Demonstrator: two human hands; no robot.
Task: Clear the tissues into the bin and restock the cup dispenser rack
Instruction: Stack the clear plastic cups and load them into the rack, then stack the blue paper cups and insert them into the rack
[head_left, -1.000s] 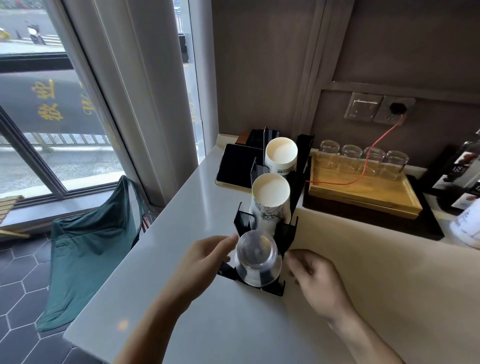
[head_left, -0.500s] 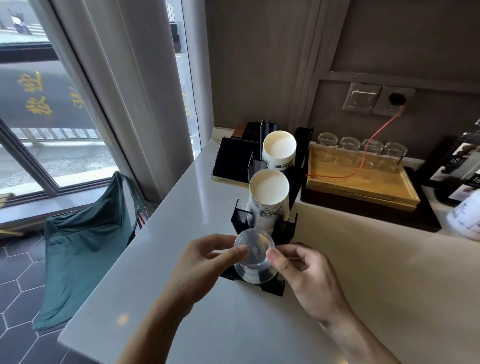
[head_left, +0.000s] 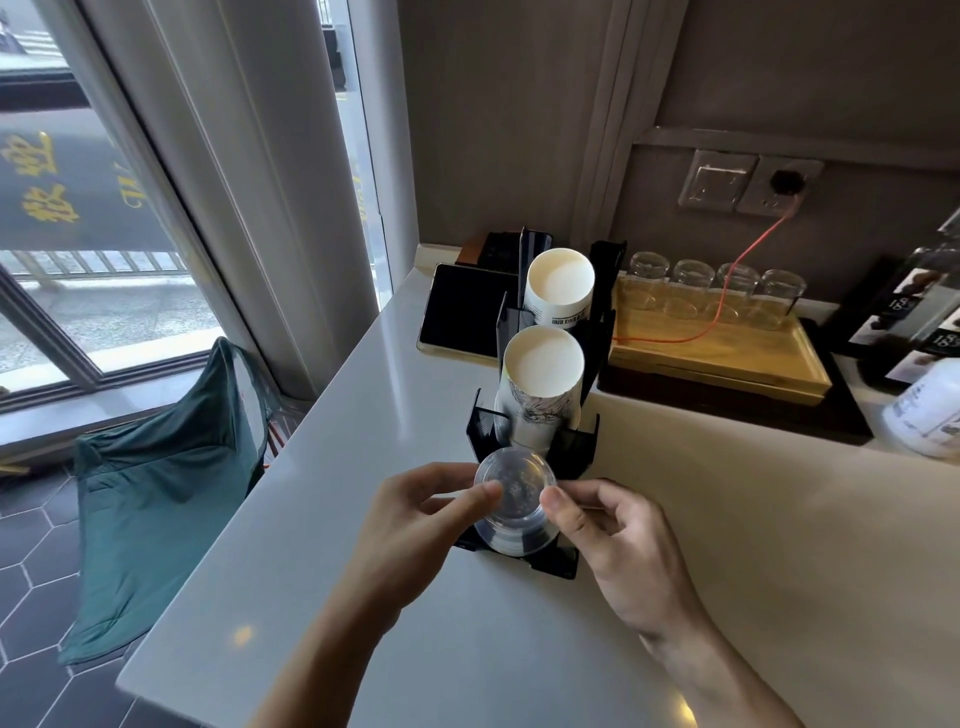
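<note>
A black stepped cup dispenser rack (head_left: 576, 447) stands on the white counter. Its back slot holds a white paper cup stack (head_left: 560, 286), its middle slot a patterned paper cup stack (head_left: 541, 374). In the front slot sits a clear plastic cup stack (head_left: 514, 499), bottom facing me. My left hand (head_left: 415, 525) pinches the stack's left side with thumb and fingers. On the stack's right side my right hand (head_left: 618, 540) grips with its thumb. A dark green bin bag (head_left: 156, 488) hangs open on the floor to the left of the counter. No tissues are visible.
A dark tablet (head_left: 462, 306) lies behind the rack. To the right, a wooden tray (head_left: 727, 353) carries several upturned glasses, crossed by an orange cable from the wall socket (head_left: 784, 182). A white bottle (head_left: 930, 405) and a dark box stand at far right. The counter edge (head_left: 249, 514) runs diagonally left.
Both hands have closed in from the rack's sides onto the clear cup stack and now pinch it. The camera has shifted slightly closer and left.
</note>
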